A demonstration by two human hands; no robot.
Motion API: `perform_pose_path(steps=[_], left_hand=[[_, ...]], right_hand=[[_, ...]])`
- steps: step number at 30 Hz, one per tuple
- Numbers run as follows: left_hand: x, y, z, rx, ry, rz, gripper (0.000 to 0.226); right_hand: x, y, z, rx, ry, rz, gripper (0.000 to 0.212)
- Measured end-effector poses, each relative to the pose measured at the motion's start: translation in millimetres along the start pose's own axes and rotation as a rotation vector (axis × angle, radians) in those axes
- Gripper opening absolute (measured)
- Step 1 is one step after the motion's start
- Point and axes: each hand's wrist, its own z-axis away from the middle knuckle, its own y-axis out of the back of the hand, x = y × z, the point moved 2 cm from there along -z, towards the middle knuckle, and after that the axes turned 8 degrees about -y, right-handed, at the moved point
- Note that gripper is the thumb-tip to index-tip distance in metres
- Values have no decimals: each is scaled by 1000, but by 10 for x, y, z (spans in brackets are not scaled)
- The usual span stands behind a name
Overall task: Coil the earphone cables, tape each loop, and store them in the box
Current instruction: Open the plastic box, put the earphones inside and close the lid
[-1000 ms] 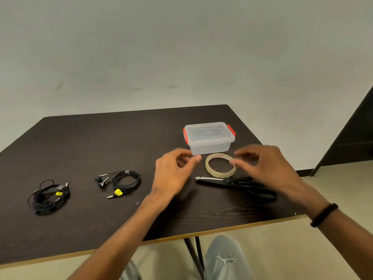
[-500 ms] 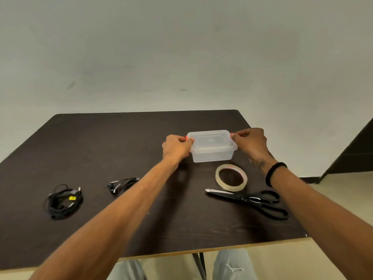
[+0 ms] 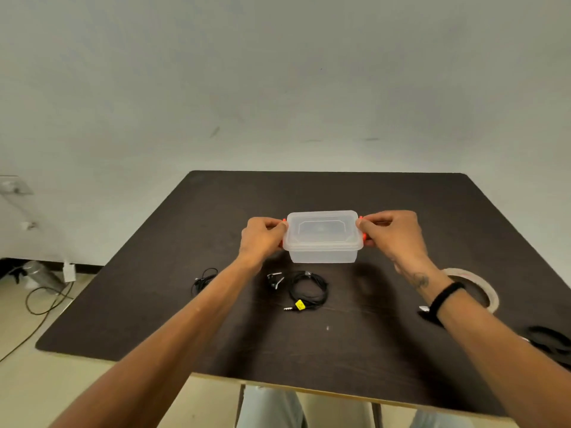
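Observation:
A clear plastic box point(image 3: 323, 239) with its lid on and orange side latches stands at the middle of the dark table point(image 3: 340, 350). My left hand point(image 3: 262, 239) grips its left latch and my right hand point(image 3: 391, 234) grips its right latch. In front of the box lies a coiled black earphone cable point(image 3: 309, 292) with a yellow tag and its earbuds to the left. A second black earphone bundle point(image 3: 202, 281) lies farther left, partly hidden by my left forearm.
A roll of clear tape point(image 3: 482, 288) lies at the right, partly behind my right wrist. Black scissors point(image 3: 550, 341) show at the right edge. On the floor at the left are a metal bottle point(image 3: 43, 274) and loose wires.
Both hands reached from above the tape and scissors to the box and gripped its two latches. The view has since swung left, so everything sits farther right in frame.

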Motion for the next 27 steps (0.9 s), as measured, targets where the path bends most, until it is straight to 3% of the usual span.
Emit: perform_pose_path(steps=[3,8,11,15,21,24,27], left_hand=[[-23,23,43,36,-63,-68,20],[2,-25,120,110,-221,-239,44],[22,-38,182,166,-231,-259,50],[-72,-77,178,196,-180,-179,49],[-114,-13,202,151,-40,-67,32],[-79,47,226,206,-180,-216,25],[65,73,289,163,-279,-314,37]], right_hand=[[14,-68,95,37,23,42,2],[17,-129,177,69,53,89,7],[-4,-165,221,106,123,140,12],[0,-197,248,155,174,162,15],[83,-158,185,164,71,43,9],[86,-156,171,125,15,42,8],[-9,-130,248,94,86,178,28]])
